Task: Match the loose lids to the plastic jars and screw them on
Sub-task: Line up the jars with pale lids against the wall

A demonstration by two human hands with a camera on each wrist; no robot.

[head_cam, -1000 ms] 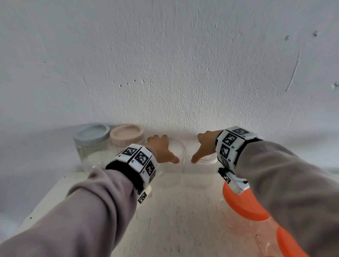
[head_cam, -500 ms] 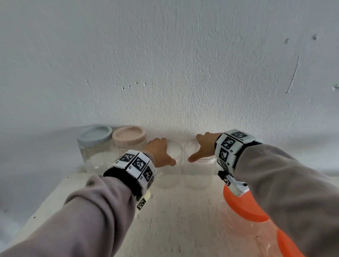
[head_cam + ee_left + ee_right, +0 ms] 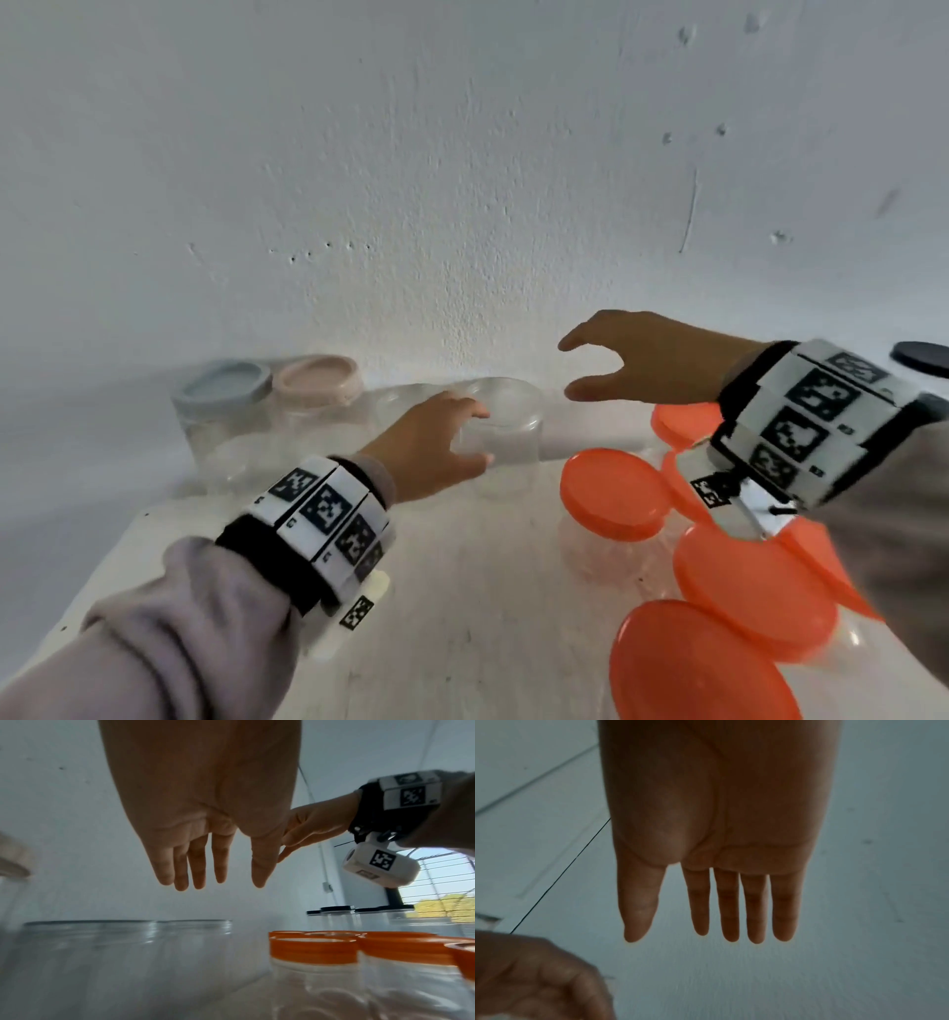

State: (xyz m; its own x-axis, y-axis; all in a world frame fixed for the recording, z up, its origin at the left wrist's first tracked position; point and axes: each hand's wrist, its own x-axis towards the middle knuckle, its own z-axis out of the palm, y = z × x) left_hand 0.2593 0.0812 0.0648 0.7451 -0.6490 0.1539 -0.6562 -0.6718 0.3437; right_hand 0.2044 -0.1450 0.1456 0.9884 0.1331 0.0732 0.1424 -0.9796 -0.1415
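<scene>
Two clear jars with clear lids stand by the wall, one (image 3: 405,411) partly hidden behind my left hand and one (image 3: 513,442) right of it. My left hand (image 3: 475,437) hovers at the right jar; in the left wrist view the left hand (image 3: 221,880) has straight fingers above both clear jars (image 3: 87,943) and holds nothing. My right hand (image 3: 567,369) hangs in the air to the right, spread and empty. In the right wrist view the right hand (image 3: 680,939) is flat against the wall.
A blue-lidded jar (image 3: 223,390) and a pink-lidded jar (image 3: 316,383) stand at the back left. Several orange-lidded jars (image 3: 611,493) crowd the right front of the white table (image 3: 462,591). A black lid (image 3: 919,357) shows at the far right. The wall is close behind.
Both hands have lifted off the tops of the clear jars. My right hand has moved up and to the right, and my left hand has shifted right to the second clear jar.
</scene>
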